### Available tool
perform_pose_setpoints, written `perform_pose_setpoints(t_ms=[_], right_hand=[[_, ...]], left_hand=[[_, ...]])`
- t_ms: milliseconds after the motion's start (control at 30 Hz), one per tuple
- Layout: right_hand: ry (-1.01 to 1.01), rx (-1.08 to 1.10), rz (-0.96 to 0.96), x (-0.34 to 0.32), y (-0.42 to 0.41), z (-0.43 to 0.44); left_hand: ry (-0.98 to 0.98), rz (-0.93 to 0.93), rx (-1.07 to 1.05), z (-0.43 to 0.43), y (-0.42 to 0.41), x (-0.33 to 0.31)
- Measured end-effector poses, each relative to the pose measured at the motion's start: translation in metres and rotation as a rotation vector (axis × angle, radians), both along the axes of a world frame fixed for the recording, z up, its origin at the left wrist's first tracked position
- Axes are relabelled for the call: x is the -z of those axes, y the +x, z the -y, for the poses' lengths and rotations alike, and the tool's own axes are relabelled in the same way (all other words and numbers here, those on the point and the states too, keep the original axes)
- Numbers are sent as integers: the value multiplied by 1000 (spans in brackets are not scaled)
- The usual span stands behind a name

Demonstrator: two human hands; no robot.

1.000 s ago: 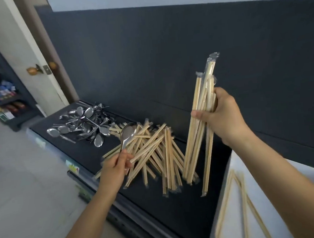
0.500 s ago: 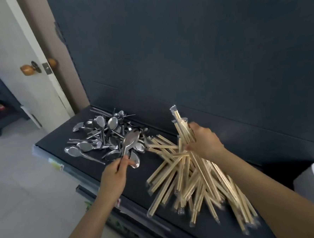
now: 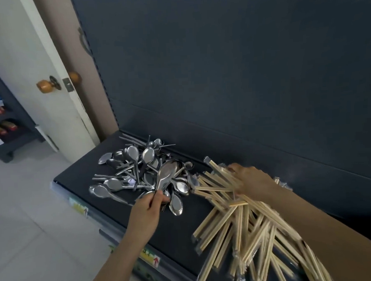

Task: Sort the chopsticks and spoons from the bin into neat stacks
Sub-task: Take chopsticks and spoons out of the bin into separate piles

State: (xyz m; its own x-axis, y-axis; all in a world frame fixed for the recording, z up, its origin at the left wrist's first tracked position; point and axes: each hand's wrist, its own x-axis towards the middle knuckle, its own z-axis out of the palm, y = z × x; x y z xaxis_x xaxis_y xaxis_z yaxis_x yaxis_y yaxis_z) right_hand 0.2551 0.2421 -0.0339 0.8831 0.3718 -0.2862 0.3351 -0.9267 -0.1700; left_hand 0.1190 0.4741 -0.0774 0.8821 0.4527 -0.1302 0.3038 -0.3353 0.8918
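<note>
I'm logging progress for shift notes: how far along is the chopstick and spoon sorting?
Done: shiny metal spoons lie heaped on the left of the dark shelf, and wrapped wooden chopsticks fan out on the right. In hand: the left hand pinches one spoon by its handle over the heap, and the right hand grips a chopstick bundle on their pile. Left: both piles are loose and crossed, not neat stacks.

We see a dark shelf (image 3: 181,234). Near its left end lies a heap of metal spoons (image 3: 126,178). Our left hand (image 3: 146,211) pinches the handle of one spoon (image 3: 167,174) above the heap. Our right hand (image 3: 253,179) lies on wrapped chopsticks (image 3: 240,230) fanned toward the front edge.
</note>
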Motion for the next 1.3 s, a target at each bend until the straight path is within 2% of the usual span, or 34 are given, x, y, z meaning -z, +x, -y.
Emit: perform_pose_setpoints(t_ms=[167, 367, 533, 700, 833, 1167, 1300], right_hand=[[177, -51, -13, 3, 6, 4], [227, -57, 31, 16, 4, 4], [227, 71, 90, 27, -1, 10], [171, 278, 90, 36, -10, 12], [166, 393, 83, 40, -21, 8], [203, 519, 189, 29, -56, 12], [178, 576, 225, 16, -80, 34]], left_hand=[[109, -7, -13, -3, 12, 1], [287, -55, -3, -12, 25, 6], [433, -55, 66, -29, 53, 16], [669, -45, 241, -43, 82, 34], [842, -118, 386, -51, 100, 44], [993, -57, 468, -58, 115, 47], [1012, 74, 514, -33, 112, 31]])
